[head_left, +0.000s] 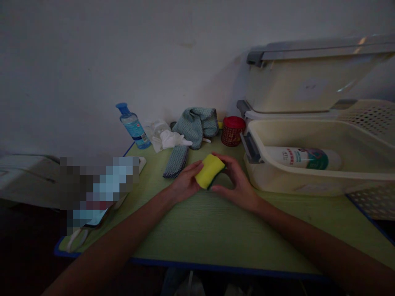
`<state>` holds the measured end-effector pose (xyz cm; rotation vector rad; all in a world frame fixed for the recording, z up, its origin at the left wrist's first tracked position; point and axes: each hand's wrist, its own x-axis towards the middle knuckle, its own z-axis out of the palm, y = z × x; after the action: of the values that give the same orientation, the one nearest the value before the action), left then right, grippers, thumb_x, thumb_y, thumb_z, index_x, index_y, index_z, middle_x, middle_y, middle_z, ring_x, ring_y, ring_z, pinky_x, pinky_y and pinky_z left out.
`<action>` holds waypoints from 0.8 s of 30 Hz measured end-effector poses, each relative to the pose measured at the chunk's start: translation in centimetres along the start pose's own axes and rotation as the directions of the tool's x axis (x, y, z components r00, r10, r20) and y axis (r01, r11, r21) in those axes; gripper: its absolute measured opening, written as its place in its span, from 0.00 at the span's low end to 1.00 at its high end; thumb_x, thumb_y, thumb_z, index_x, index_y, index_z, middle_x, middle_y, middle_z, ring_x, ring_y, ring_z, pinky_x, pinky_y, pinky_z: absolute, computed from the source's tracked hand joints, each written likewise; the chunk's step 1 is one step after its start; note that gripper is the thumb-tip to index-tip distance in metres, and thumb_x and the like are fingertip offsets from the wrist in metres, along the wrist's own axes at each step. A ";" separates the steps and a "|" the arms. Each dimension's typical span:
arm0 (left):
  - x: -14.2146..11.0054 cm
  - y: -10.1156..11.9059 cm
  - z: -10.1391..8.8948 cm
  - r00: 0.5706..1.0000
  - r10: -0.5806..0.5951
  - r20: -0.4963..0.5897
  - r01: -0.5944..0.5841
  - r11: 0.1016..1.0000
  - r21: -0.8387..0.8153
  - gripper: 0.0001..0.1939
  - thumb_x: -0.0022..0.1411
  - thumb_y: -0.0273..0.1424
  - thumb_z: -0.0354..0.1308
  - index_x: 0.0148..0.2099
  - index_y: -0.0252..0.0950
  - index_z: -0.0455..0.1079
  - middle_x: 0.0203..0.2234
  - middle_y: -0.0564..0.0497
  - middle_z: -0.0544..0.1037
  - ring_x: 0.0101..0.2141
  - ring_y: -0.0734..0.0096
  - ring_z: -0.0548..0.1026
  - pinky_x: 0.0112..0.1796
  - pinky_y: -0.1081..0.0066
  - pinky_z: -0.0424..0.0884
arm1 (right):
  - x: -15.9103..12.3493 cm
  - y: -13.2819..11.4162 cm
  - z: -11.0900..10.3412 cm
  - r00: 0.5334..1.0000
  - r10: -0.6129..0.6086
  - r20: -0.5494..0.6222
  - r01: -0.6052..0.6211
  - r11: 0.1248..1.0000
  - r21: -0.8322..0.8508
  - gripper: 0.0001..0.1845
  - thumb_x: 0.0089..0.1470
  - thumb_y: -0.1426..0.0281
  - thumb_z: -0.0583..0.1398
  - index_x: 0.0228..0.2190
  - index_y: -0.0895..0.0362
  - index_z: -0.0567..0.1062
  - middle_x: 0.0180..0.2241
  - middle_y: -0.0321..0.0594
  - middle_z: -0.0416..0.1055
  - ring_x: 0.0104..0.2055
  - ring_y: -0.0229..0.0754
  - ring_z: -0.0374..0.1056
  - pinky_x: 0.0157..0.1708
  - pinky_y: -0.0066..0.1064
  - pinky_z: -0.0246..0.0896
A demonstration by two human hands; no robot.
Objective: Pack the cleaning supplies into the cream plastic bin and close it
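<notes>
Left hand [187,183] and right hand [236,186] are both grasping one yellow sponge [210,170] between them, over the middle of the green table [197,234]. With the left I am gripping its near-left end, my thumb pressing along the yellow face; with the right I am cupping the other end, my forefinger resting at the far corner and my thumb tip reaching the near one, fingers arching round a gap. The sponge is tilting a little, and its dark green scouring side is showing along the lower right edge. Just behind my left fingers a folded checked cloth [176,161] is lying on the table top, and farther back a crumpled cloth [197,123] is sitting in a heap near the wall [185,53]. White crumpled wrapping [171,139] is lying beside that heap, and a blue bottle [135,128] is standing to its left. On the heap's other side a red-lidded tub [233,131] is standing close to a cream bin [290,183], inside which a white and green canister [311,159] is lying on its side. Behind the bin a second, lidded box [290,84] is standing. Near my left forearm something flat is lying, pixelated beyond telling.
</notes>
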<state>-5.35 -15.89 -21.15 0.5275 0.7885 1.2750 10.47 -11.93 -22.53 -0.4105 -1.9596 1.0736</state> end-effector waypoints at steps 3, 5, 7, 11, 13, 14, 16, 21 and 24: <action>0.1 -0.1 0.0 0.999 0.036 -0.022 -0.034 0.995 0.093 0.07 0.53 0.28 0.58 0.36 0.33 0.66 0.28 0.51 0.73 0.27 0.75 0.71 0.29 0.75 0.68 | 0.1 0.2 -0.1 0.999 0.034 -0.033 -0.034 0.999 0.027 0.21 0.52 0.67 0.58 0.47 0.50 0.59 0.48 0.42 0.60 0.51 0.41 0.59 0.49 0.38 0.58; 0.2 -0.3 -0.1 0.995 0.096 -0.018 -0.092 0.980 0.178 0.09 0.52 0.32 0.60 0.35 0.34 0.65 0.27 0.53 0.71 0.25 0.78 0.69 0.27 0.77 0.66 | 0.1 0.3 -0.1 0.996 0.056 -0.068 -0.054 0.998 0.026 0.19 0.51 0.68 0.58 0.45 0.51 0.60 0.45 0.41 0.61 0.49 0.41 0.60 0.47 0.36 0.59; 0.4 -0.6 -0.3 0.983 0.183 -0.006 -0.173 0.936 0.306 0.12 0.51 0.36 0.60 0.34 0.34 0.64 0.25 0.55 0.69 0.23 0.79 0.67 0.25 0.79 0.63 | 0.1 0.3 0.0 0.994 0.070 -0.083 -0.068 0.997 0.033 0.19 0.50 0.69 0.60 0.44 0.51 0.60 0.44 0.40 0.61 0.48 0.41 0.61 0.46 0.36 0.60; 0.5 -0.8 -0.8 0.938 0.327 0.112 -0.329 0.743 0.583 0.19 0.49 0.42 0.60 0.39 0.35 0.63 0.28 0.54 0.69 0.27 0.75 0.67 0.27 0.76 0.63 | 0.1 0.2 0.1 0.990 0.095 -0.103 -0.090 0.994 0.057 0.21 0.47 0.70 0.61 0.43 0.51 0.60 0.45 0.40 0.60 0.48 0.42 0.60 0.45 0.36 0.61; 0.4 -0.8 -0.9 0.902 0.385 0.198 -0.411 0.619 0.669 0.25 0.44 0.41 0.63 0.43 0.36 0.62 0.34 0.52 0.69 0.34 0.69 0.68 0.34 0.72 0.65 | 0.1 0.3 0.1 0.989 0.100 -0.113 -0.092 0.993 0.067 0.20 0.47 0.72 0.61 0.42 0.51 0.60 0.45 0.40 0.59 0.49 0.42 0.59 0.45 0.36 0.61; 0.4 -0.9 -0.9 0.879 0.416 0.233 -0.447 0.551 0.704 0.28 0.42 0.39 0.65 0.45 0.36 0.61 0.37 0.50 0.69 0.38 0.67 0.68 0.37 0.70 0.66 | 0.1 0.3 0.1 0.988 0.099 -0.115 -0.091 0.993 0.074 0.20 0.46 0.73 0.61 0.41 0.51 0.60 0.45 0.40 0.59 0.50 0.42 0.59 0.45 0.36 0.61; 0.3 -0.9 -0.8 0.831 0.473 0.293 -0.502 0.408 0.763 0.30 0.41 0.36 0.66 0.47 0.36 0.60 0.40 0.48 0.67 0.42 0.64 0.67 0.42 0.66 0.64 | 0.1 0.5 0.1 0.989 0.097 -0.113 -0.086 0.992 0.095 0.21 0.46 0.74 0.60 0.41 0.51 0.60 0.45 0.40 0.59 0.50 0.42 0.58 0.45 0.36 0.61; 0.6 -1.1 -1.2 0.716 0.577 0.393 -0.570 0.158 0.807 0.25 0.45 0.33 0.64 0.47 0.36 0.64 0.39 0.47 0.66 0.42 0.63 0.67 0.45 0.62 0.63 | 0.1 1.0 0.1 0.988 0.102 -0.116 -0.086 0.987 0.136 0.20 0.45 0.76 0.59 0.39 0.51 0.59 0.45 0.40 0.58 0.51 0.41 0.57 0.47 0.36 0.58; 0.8 -1.0 -1.5 0.688 0.605 0.400 -0.570 0.110 0.814 0.24 0.45 0.31 0.65 0.46 0.36 0.67 0.37 0.48 0.65 0.40 0.64 0.67 0.43 0.62 0.65 | 0.2 1.3 0.1 0.985 0.137 -0.109 -0.120 0.981 0.151 0.19 0.43 0.77 0.58 0.38 0.51 0.59 0.45 0.39 0.59 0.51 0.40 0.57 0.48 0.36 0.56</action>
<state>-5.77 -15.42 -23.03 1.9504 1.3974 1.4724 10.11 -11.09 -23.48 -0.5157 -1.7577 1.2365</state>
